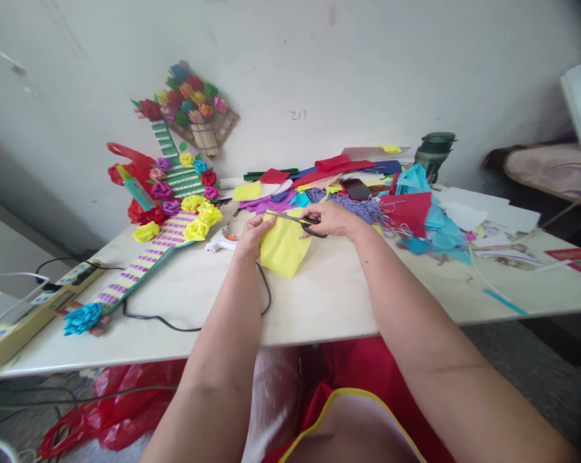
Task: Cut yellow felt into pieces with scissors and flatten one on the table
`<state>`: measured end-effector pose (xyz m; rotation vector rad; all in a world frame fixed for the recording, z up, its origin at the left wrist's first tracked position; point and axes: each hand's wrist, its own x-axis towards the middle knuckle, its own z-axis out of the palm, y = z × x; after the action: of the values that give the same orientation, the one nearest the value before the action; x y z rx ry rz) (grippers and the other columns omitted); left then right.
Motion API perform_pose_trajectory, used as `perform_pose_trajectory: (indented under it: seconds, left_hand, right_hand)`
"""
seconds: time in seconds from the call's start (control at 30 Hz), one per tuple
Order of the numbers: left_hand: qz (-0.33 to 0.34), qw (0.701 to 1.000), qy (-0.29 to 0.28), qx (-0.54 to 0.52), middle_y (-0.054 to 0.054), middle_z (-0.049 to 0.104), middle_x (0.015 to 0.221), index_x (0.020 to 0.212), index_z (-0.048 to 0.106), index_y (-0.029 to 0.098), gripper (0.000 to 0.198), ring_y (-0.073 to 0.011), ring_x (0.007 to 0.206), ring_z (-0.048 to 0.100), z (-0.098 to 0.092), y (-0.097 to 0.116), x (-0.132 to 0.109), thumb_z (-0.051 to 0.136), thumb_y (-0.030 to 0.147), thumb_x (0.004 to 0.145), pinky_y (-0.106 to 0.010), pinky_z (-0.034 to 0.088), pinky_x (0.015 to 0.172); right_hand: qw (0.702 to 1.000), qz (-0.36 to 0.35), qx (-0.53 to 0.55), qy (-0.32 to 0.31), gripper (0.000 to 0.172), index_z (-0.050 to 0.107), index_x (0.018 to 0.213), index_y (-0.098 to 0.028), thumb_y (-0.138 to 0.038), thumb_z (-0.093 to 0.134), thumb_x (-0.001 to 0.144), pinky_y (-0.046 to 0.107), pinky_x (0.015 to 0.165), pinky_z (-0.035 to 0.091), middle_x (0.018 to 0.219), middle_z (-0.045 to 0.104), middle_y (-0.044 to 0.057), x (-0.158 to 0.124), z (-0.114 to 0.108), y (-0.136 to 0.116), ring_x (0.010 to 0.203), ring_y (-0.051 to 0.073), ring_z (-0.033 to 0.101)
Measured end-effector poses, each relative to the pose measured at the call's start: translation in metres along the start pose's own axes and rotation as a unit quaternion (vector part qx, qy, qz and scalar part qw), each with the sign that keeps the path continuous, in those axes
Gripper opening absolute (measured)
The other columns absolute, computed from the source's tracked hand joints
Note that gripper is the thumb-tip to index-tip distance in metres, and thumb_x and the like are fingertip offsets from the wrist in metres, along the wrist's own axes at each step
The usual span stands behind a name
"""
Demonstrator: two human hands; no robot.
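Observation:
My left hand [255, 233] pinches a corner of a yellow sheet [285, 251], which looks like crepe paper or thin cloth and hangs above the table. In my right hand [331, 220] is a pair of black-handled scissors [297, 218], my fingers closed round the grips. The blades point left across the sheet's top edge, toward my left fingertips. Whether the blades are parted is too small to tell. Beside my left hand a white glue gun [222, 242] lies on the table.
Guitar-shaped decorations with paper flowers [196, 218] stand left. Behind my hands lie coloured sheets [271, 193], a phone [357, 189] and purple shreds [348, 204]. A dark green bottle [434, 156] stands back right. A power strip [44, 302] sits left; a black cable [162, 321] crosses the tabletop.

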<state>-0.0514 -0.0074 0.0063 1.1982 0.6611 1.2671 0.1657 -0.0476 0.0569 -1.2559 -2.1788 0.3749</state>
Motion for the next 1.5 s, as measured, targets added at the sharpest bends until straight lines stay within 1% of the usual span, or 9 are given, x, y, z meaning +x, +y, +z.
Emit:
perform_pose_trajectory:
  seconds: [0.27,0.5,0.6,0.77,0.97,1.33,1.5]
  left_hand:
    - [-0.002,1.000,0.005,-0.004,0.000,0.066,0.065,0.071,0.061,0.016,0.030,-0.0164,0.058,0.063,0.000,0.000,0.001,0.078,0.034,0.055,-0.029,0.050,0.060]
    - [-0.002,1.000,0.000,-0.016,0.000,0.066,0.064,0.071,0.061,0.015,0.030,-0.0157,0.056,0.062,-0.003,-0.002,0.002,0.078,0.034,0.056,-0.028,0.049,0.059]
    - [-0.005,1.000,0.001,-0.010,0.000,0.066,0.065,0.072,0.061,0.015,0.030,-0.0160,0.057,0.062,-0.003,-0.001,0.002,0.078,0.034,0.056,-0.028,0.049,0.059]
    - [-0.004,1.000,-0.017,-0.007,0.000,0.065,0.063,0.070,0.060,0.015,0.029,-0.0147,0.054,0.061,0.000,-0.001,0.001,0.078,0.033,0.057,-0.027,0.048,0.058]
    - [-0.010,1.000,-0.025,-0.002,0.000,0.065,0.063,0.070,0.059,0.015,0.028,-0.0152,0.054,0.060,0.001,-0.001,0.001,0.077,0.033,0.058,-0.028,0.048,0.056]
    - [-0.014,1.000,-0.020,0.002,-0.002,0.066,0.064,0.072,0.061,0.015,0.029,-0.0181,0.059,0.063,0.002,0.001,0.000,0.078,0.034,0.057,-0.030,0.049,0.059]
    - [-0.020,1.000,-0.022,0.002,-0.001,0.066,0.065,0.074,0.062,0.016,0.029,-0.0189,0.061,0.064,0.004,0.002,-0.003,0.077,0.033,0.058,-0.031,0.050,0.061]
  right_hand:
    - [1.000,-0.008,0.025,0.002,0.035,0.065,0.084,-0.021,-0.045,0.070,0.059,0.022,0.053,0.028,0.062,0.054,-0.004,0.001,0.002,0.002,0.058,0.010,0.044]
    - [0.999,-0.011,0.037,0.013,0.034,0.066,0.083,-0.020,-0.043,0.071,0.058,0.022,0.052,0.027,0.060,0.051,-0.005,0.004,0.005,0.006,0.056,0.009,0.042]
    - [0.999,-0.005,0.032,0.012,0.034,0.066,0.083,-0.021,-0.044,0.071,0.058,0.022,0.052,0.027,0.061,0.051,-0.005,0.003,0.004,0.004,0.057,0.009,0.043]
    - [1.000,-0.004,0.016,0.004,0.036,0.065,0.085,-0.022,-0.046,0.071,0.058,0.022,0.053,0.027,0.060,0.050,-0.005,0.001,0.003,-0.002,0.056,0.009,0.042]
    - [1.000,-0.003,0.005,0.002,0.036,0.066,0.084,-0.022,-0.046,0.070,0.059,0.022,0.053,0.026,0.059,0.048,-0.005,0.002,0.004,-0.004,0.055,0.008,0.041]
    - [1.000,-0.004,0.020,0.021,0.033,0.067,0.085,-0.020,-0.042,0.069,0.060,0.022,0.054,0.026,0.061,0.051,-0.004,0.004,0.006,-0.003,0.057,0.009,0.042]
    - [1.000,-0.005,0.014,0.005,0.038,0.066,0.087,-0.020,-0.046,0.070,0.059,0.022,0.054,0.026,0.060,0.048,-0.005,0.002,0.005,-0.006,0.056,0.009,0.041]
